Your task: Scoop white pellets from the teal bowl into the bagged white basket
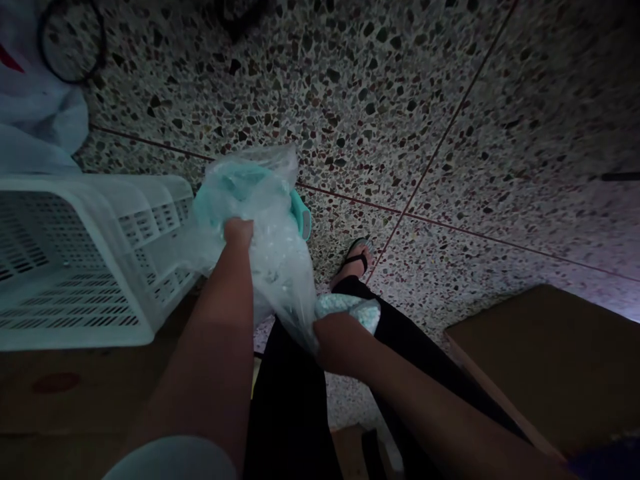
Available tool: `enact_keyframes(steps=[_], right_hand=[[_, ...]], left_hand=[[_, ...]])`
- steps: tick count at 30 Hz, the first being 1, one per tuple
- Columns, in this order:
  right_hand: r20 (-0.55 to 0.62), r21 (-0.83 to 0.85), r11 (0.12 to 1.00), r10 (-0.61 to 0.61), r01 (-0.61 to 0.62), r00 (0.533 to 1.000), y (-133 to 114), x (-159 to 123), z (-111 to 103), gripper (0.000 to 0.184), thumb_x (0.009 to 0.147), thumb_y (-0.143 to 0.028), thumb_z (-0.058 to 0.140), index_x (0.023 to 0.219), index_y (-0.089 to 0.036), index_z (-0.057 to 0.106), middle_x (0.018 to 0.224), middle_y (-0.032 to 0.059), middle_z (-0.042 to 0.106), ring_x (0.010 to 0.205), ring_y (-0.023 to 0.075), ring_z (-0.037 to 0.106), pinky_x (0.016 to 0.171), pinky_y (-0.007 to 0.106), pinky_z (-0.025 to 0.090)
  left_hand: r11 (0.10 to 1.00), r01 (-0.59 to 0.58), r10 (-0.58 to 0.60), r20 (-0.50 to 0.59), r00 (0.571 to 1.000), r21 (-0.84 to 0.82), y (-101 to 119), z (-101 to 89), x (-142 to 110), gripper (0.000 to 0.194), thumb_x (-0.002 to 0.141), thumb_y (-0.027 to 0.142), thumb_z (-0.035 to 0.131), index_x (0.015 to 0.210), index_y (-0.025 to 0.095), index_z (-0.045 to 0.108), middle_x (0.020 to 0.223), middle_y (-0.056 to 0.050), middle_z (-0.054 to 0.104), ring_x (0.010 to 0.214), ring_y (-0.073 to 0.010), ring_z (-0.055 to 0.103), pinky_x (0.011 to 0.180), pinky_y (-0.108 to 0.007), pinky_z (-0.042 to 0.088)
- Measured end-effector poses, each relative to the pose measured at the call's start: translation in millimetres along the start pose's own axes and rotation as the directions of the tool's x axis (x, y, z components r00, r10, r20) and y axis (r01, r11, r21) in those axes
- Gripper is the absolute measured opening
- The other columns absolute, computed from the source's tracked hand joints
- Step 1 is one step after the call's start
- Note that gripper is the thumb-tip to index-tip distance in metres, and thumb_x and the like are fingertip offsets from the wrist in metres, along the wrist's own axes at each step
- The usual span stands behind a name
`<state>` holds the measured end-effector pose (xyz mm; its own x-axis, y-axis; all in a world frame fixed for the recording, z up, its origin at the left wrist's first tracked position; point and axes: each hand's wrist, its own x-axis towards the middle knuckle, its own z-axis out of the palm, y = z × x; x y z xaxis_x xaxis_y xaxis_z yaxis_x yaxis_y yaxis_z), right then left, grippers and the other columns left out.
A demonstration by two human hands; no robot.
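My left hand grips the upper part of a clear plastic bag with a teal object showing through and beside it. My right hand holds the lower end of the same bag, next to a pale speckled bundle resting on my lap. Both arms reach forward over my dark trousers. The fingers of both hands are partly hidden by the plastic.
A white slatted plastic basket stands at the left on a brown cardboard surface. A brown box sits at the lower right. Terrazzo floor spreads ahead. My sandalled foot rests on it. A pale bag lies top left.
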<state>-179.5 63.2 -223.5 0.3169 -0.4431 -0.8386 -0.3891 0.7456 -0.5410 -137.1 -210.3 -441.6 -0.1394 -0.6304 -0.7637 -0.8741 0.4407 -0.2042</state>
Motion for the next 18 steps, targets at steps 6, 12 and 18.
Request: enact_keyframes(steps=[6,12,18], right_hand=[[-0.026,0.001,1.000,-0.018,0.018,1.000,-13.4,9.0,7.2,0.032,0.081,-0.024,0.063,0.106,-0.010,0.075,0.102,0.0212,0.075,0.098,0.0357,0.073,0.081,0.043,0.060],[-0.038,0.003,0.999,-0.032,0.032,0.999,-15.7,11.1,10.2,0.031,0.080,-0.026,0.065,0.105,-0.011,0.075,0.101,0.0206,0.075,0.098,0.0357,0.073,0.082,0.043,0.060],[-0.012,0.013,1.000,-0.004,0.004,1.000,-13.7,8.7,10.5,0.031,0.082,-0.024,0.065,0.108,-0.012,0.075,0.105,0.0214,0.074,0.101,0.0340,0.072,0.083,0.043,0.059]], left_hand=[[0.997,-0.053,0.040,-0.259,0.965,-0.047,-6.9,-33.9,-84.7,0.078,0.088,0.057,0.058,0.150,0.013,0.041,0.148,-0.022,0.051,0.139,-0.0369,0.047,0.116,-0.052,0.038],[0.830,-0.528,0.542,-0.484,0.688,0.180,48.8,-65.3,-137.0,0.090,0.079,0.069,0.068,0.155,0.030,0.037,0.169,-0.011,0.016,0.157,-0.0379,0.006,0.126,-0.060,0.007],[0.729,-0.645,0.684,-0.226,0.693,0.230,97.2,-59.8,-52.4,0.069,0.078,0.041,0.080,0.141,0.027,0.054,0.160,-0.012,0.037,0.153,-0.0445,0.016,0.121,-0.069,-0.003]])
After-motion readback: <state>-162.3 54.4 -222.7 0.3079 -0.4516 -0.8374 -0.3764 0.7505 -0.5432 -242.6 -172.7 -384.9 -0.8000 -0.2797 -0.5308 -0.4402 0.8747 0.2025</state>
